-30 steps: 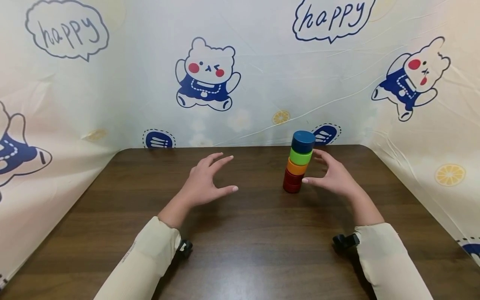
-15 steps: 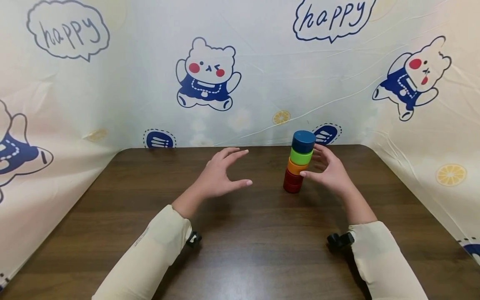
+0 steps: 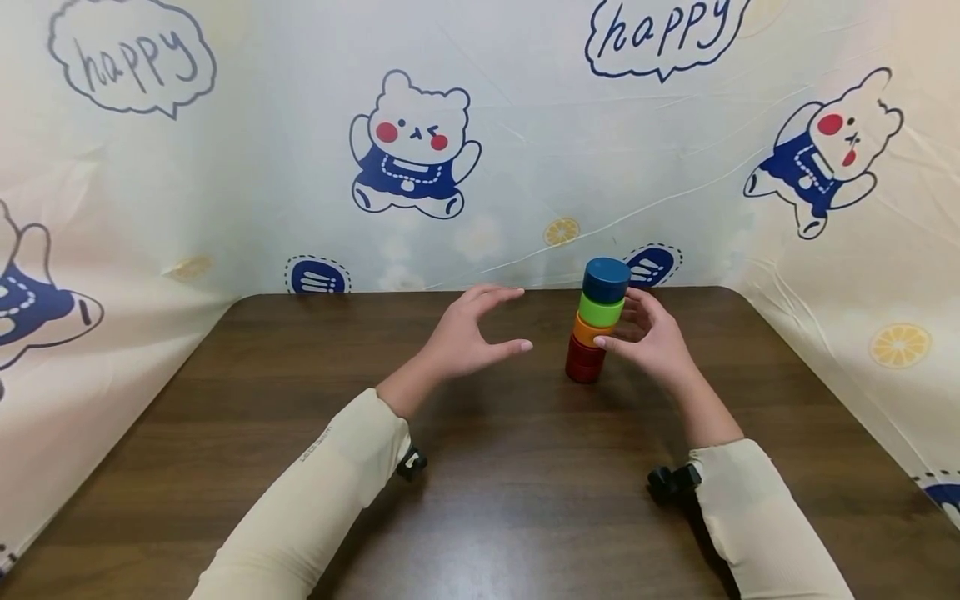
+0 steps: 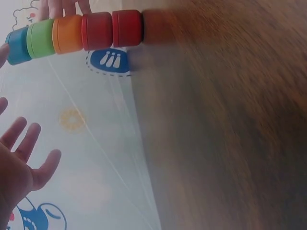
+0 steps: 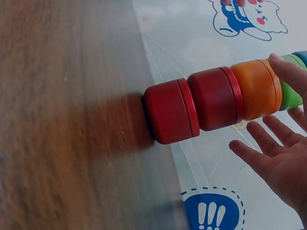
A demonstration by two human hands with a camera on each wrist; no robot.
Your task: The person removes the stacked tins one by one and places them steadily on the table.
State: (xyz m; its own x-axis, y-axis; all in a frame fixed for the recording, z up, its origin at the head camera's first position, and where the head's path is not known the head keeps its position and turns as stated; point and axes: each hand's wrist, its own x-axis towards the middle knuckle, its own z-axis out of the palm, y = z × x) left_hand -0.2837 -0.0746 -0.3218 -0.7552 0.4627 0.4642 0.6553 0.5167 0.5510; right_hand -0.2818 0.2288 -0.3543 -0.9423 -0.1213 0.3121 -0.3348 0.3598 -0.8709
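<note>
A tower of small round lidded pots stands upright toward the right rear of the table. The blue pot (image 3: 606,282) is on top, then the green pot (image 3: 601,312), the orange pot (image 3: 589,331) and two red pots (image 5: 169,112) at the bottom. Beside the tower's right side, my right hand (image 3: 660,346) has its thumb overlapping the orange pot and its fingers partly hidden behind the stack. In the right wrist view those fingers are spread and loosely bent. My left hand (image 3: 465,337) hovers left of the tower, apart from it, thumb and fingers reaching toward it with nothing between.
The brown wooden table (image 3: 510,492) ends at a patterned cloth backdrop (image 3: 247,167) just behind the tower. Cloth also hangs along both sides. Cream sleeves cover both forearms, with a black wrist camera (image 3: 672,483) on the right one and another (image 3: 411,462) on the left.
My left hand has moved rightward and slightly farther back, closer to the tower. My right hand has shifted a little left, its thumb now over the orange pot. The tower has stayed in place.
</note>
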